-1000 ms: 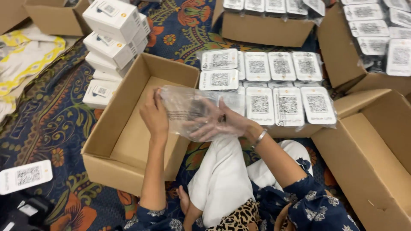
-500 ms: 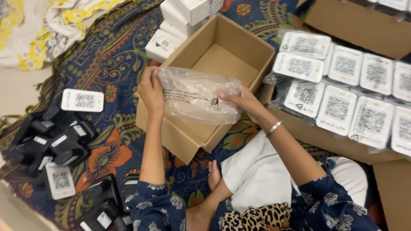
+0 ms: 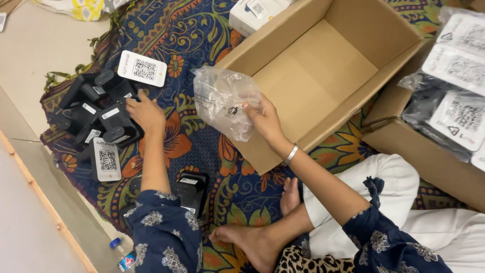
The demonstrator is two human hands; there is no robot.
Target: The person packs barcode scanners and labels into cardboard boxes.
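Observation:
My right hand [image 3: 263, 117] grips a crumpled clear plastic bag [image 3: 222, 100] just in front of the near corner of an open, empty cardboard box [image 3: 323, 65]. My left hand [image 3: 145, 112] is stretched out to the left and rests on a pile of black devices [image 3: 98, 108] lying on the patterned rug. Its fingers lie over one of the black devices, and whether they grip it I cannot tell. White cards with square code patterns [image 3: 143, 68] lie on and beside that pile.
Another black device [image 3: 192, 191] lies near my left elbow. A cardboard box [image 3: 429, 156] at the right holds bagged items with white code cards. White boxes [image 3: 252, 12] sit behind the open box. A wooden strip [image 3: 45, 202] borders the rug; a small bottle [image 3: 124, 255] lies near it.
My left hand let go of the plastic bag and moved left onto the pile of black devices. The right hand alone now holds the bag. The view swung leftward.

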